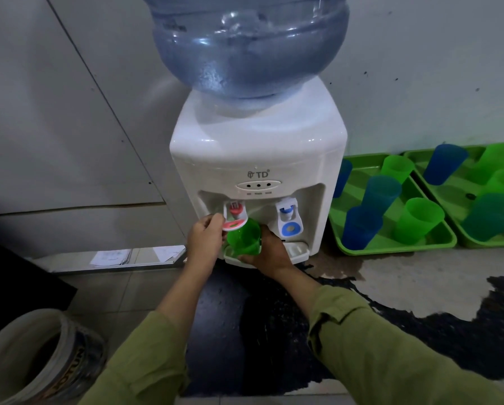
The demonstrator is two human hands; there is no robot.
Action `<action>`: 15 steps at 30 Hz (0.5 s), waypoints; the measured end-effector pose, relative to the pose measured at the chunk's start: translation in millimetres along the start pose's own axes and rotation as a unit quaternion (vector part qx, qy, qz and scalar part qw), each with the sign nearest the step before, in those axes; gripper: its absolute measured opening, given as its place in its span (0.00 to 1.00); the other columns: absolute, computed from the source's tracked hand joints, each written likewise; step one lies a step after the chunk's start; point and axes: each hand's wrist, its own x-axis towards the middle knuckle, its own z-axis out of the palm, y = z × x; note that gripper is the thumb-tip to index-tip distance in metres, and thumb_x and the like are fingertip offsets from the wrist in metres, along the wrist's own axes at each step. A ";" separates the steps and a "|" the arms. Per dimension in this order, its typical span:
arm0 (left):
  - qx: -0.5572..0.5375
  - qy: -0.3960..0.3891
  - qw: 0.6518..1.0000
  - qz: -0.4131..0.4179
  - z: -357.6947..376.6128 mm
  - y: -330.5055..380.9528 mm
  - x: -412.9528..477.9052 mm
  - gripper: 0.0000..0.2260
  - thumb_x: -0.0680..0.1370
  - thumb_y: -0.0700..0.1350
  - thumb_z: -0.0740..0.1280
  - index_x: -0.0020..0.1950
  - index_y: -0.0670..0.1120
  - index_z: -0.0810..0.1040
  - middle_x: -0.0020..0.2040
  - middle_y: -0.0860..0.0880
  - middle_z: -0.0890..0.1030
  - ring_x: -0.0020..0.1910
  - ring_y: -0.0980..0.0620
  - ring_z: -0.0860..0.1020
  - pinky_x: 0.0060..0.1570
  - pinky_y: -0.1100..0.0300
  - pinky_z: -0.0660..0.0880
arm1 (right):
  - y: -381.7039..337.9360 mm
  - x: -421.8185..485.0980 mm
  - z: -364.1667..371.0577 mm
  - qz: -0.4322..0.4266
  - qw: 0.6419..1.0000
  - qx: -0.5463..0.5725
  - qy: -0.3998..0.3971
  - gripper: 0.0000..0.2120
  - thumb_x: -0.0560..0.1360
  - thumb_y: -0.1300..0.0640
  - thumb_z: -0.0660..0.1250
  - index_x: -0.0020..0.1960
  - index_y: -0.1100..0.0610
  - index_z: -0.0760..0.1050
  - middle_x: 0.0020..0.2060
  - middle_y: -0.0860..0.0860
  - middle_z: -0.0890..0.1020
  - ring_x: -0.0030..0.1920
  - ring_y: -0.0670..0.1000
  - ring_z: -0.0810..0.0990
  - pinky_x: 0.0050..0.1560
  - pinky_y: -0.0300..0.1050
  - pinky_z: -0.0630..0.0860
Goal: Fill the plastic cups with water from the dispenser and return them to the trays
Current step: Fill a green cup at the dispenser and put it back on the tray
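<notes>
Right grip (269, 252) wraps a translucent green cup (243, 236) under the red tap (235, 210); left grip (205, 233) seemingly pinches its lever (233, 224), drip tray (299, 249) rim just below.

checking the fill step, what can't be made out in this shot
Head view only.
Water level in the green cup: hidden by its tinted wall and the right hand.
Flow from the red tap: hidden behind its lever.
Far tray: cut off by the right edge.

The water bottle (249, 45) is cut off at the top; a blue cup (341, 178) is half hidden behind the dispenser (259, 147).
</notes>
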 end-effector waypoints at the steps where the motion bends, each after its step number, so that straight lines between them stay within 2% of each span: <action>1: 0.001 0.002 1.000 -0.002 0.0 -0.2 0.3 0.14 0.75 0.41 0.61 0.30 0.48 0.74 0.20 0.56 0.73 0.22 0.61 0.71 0.31 0.61 0.69 | 0.0 0.0 0.0 0.000 1.000 0.001 0.000 0.36 0.65 0.52 0.77 0.67 0.60 0.66 0.62 0.56 0.76 0.62 0.56 0.75 0.62 0.44 0.69; 7: -0.001 -0.001 1.000 -0.007 -0.3 -1.1 1.0 0.13 0.74 0.42 0.61 0.29 0.48 0.75 0.21 0.56 0.74 0.22 0.62 0.71 0.31 0.61 0.69 | 0.2 -0.4 -1.0 -0.005 1.000 0.002 -0.001 0.36 0.65 0.52 0.77 0.67 0.60 0.66 0.63 0.56 0.76 0.62 0.56 0.74 0.63 0.43 0.69; 11: -0.004 -0.005 1.000 -0.018 -0.9 0.2 0.5 0.12 0.67 0.49 0.61 0.25 0.49 0.77 0.20 0.56 0.73 0.26 0.55 0.70 0.32 0.60 0.68 | -0.1 -1.0 -1.3 -0.009 1.000 0.002 -0.001 0.36 0.65 0.52 0.77 0.67 0.60 0.66 0.63 0.56 0.76 0.63 0.56 0.74 0.62 0.42 0.68; 15: 0.004 -0.015 1.000 -0.016 -1.7 0.9 1.1 0.11 0.65 0.51 0.60 0.24 0.54 0.78 0.20 0.56 0.73 0.26 0.56 0.70 0.32 0.61 0.69 | -0.1 -1.4 -1.9 -0.008 1.000 0.007 -0.001 0.36 0.65 0.52 0.77 0.67 0.60 0.66 0.63 0.56 0.76 0.63 0.56 0.74 0.63 0.44 0.69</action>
